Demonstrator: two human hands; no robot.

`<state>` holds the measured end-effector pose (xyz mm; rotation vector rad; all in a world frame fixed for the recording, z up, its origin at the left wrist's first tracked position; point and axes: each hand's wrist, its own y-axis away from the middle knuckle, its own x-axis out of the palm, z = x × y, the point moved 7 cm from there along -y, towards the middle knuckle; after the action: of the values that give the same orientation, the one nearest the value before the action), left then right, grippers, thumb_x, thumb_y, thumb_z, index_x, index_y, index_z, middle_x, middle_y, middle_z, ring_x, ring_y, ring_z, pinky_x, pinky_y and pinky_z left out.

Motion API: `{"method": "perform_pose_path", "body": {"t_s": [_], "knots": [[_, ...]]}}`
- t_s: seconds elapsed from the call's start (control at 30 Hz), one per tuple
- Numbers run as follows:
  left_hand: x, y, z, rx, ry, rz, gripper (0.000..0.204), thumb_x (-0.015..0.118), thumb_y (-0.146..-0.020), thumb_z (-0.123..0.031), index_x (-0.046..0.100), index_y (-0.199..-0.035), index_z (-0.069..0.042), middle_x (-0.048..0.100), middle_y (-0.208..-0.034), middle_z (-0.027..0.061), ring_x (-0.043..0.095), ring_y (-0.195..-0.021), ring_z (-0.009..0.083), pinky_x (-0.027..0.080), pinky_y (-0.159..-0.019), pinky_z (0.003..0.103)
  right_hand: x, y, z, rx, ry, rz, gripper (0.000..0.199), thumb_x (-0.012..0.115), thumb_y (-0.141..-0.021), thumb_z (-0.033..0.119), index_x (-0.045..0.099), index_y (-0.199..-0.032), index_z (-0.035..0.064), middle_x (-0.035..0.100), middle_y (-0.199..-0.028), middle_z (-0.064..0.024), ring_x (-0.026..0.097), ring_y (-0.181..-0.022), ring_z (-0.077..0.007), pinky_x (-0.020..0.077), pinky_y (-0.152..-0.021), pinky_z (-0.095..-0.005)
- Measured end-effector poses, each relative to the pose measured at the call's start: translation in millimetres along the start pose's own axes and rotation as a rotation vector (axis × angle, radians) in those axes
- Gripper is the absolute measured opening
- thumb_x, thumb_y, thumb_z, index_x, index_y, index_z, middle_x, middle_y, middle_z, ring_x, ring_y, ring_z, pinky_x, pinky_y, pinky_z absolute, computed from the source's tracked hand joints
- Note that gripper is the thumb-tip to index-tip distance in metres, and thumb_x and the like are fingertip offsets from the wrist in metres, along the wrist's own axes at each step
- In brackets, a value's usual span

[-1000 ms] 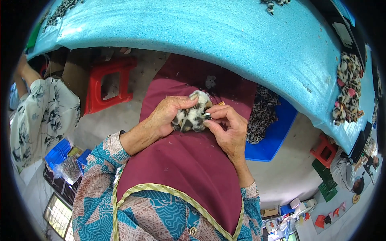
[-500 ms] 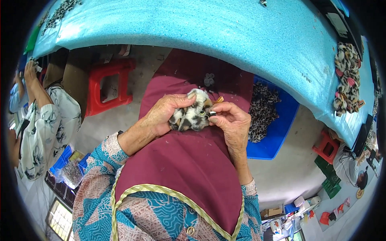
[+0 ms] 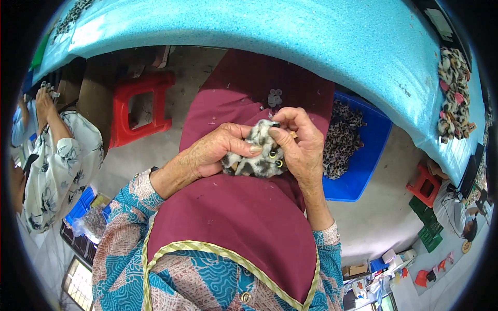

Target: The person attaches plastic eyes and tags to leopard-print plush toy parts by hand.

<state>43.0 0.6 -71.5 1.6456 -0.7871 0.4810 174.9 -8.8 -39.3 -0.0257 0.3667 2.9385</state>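
Turquoise foam table [image 3: 290, 36]; red stool [image 3: 137, 106]; blue tray [image 3: 363, 160] holding leopard-print pieces [image 3: 340, 140].

A long surface [image 3: 290, 36] covered in bright blue foam curves across the top. Beneath it lies a pale concrete floor [image 3: 378, 217] with a red plastic stool [image 3: 137, 106] at left and a smaller red stool [image 3: 426, 184] at right. Daylight falls evenly; a tiled floor [image 3: 39, 249] shows lower left.
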Motion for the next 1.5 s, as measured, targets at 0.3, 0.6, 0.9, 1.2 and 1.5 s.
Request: {"method": "perform_pose_path", "body": {"t_s": [0.3,0.6,0.9,1.2,1.5], "knots": [[5.1,4.2,16.8,-0.014,0.218,0.303,0.049,0.066,-0.069,0.007,0.054,-0.115,-0.002,0.063,-0.104,0.0069,0.062,-0.092,0.0159,0.05,-0.081,0.028,11.7,2.4,-3.9,0.046,-0.361,-0.128,0.016,0.064,-0.078,-0.006,0.058,-0.093,-0.0031,0.058,-0.074,-0.002,0.054,-0.062,-0.0041,0.0433,-0.055,-0.0164],[3.6,5.7,16.7,-0.016,0.235,0.242,0.044,0.067,-0.069,0.007,0.056,-0.11,-0.002,0.064,-0.098,0.0058,0.063,-0.085,0.0145,0.05,-0.071,0.025,11.3,-2.8,-14.4,0.069,-0.35,-0.147,0.019,0.065,-0.076,-0.007,0.059,-0.094,-0.0043,0.06,-0.077,-0.0041,0.055,-0.064,-0.0049,0.0445,-0.056,-0.0168],[-1.9,3.8,18.8,-0.011,0.227,0.183,0.037,0.068,-0.069,0.007,0.06,-0.104,-0.001,0.065,-0.096,0.007,0.064,-0.084,0.0159,0.051,-0.074,0.027,15.7,-7.0,-20.1,0.126,-0.424,-0.126,0.02,0.064,-0.076,-0.008,0.059,-0.095,-0.005,0.061,-0.077,-0.0049,0.056,-0.064,-0.0052,0.0451,-0.057,-0.0166],[7.0,3.2,12.2,0.051,0.509,0.253,0.035,0.061,-0.083,-0.008,0.052,-0.116,0.002,0.062,-0.106,0.0106,0.062,-0.095,0.0196,0.05,-0.086,0.032,10.4,-9.5,-30.8,0.146,-0.441,-0.162,0.02,0.063,-0.076,-0.009,0.059,-0.095,-0.0052,0.061,-0.076,-0.0045,0.055,-0.067,-0.0047,0.045,-0.058,-0.016],[2.4,3.9,15.2,0.053,0.486,0.133,0.038,0.059,-0.083,-0.01,0.05,-0.116,0.005,0.062,-0.107,0.0136,0.062,-0.096,0.0226,0.048,-0.089,0.035,13.4,-11.2,-23.3,0.121,-0.418,-0.153,0.019,0.064,-0.075,-0.008,0.059,-0.094,-0.0056,0.061,-0.075,-0.0048,0.056,-0.066,-0.0046,0.0446,-0.058,-0.0161]]}}
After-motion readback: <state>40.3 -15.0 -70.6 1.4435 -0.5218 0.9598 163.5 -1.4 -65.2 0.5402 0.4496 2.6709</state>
